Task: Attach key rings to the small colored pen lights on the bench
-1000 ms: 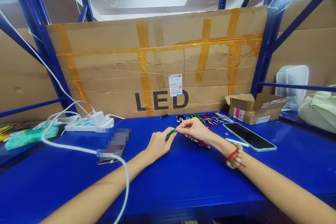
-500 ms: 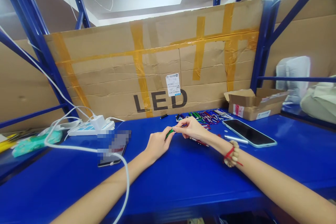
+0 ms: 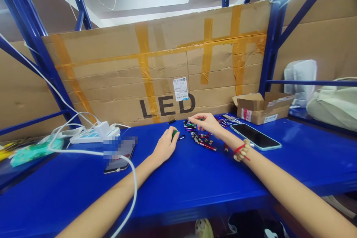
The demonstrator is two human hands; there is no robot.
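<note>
My left hand [image 3: 165, 145] is closed round a small green metal tube [image 3: 174, 134], of which only the upper part shows. Beside its fingertips a short dark piece with a bright end [image 3: 182, 137] lies on the blue tabletop [image 3: 178, 182]. My right hand [image 3: 208, 123] hovers over the pile of small parts, thumb and forefinger pinched together at its left edge; what they hold, if anything, is too small to make out. Below that hand lie a red metal tube [image 3: 206, 146] and several small silvery pieces [image 3: 196, 138]. A black tube [image 3: 171, 121] rests farther back.
Several slim coloured tubes [image 3: 227, 119] lie behind my right hand. To the right are a phone [image 3: 256, 136] and an open cardboard box [image 3: 262, 109]. At left a dark phone [image 3: 122, 156], a power strip [image 3: 92, 135] and a white cable [image 3: 134, 182] crossing my left forearm.
My hands have come apart. The right hand moved away from the green tube to the pile; the left kept the tube and drew slightly left. A dark piece now shows beside the left fingertips.
</note>
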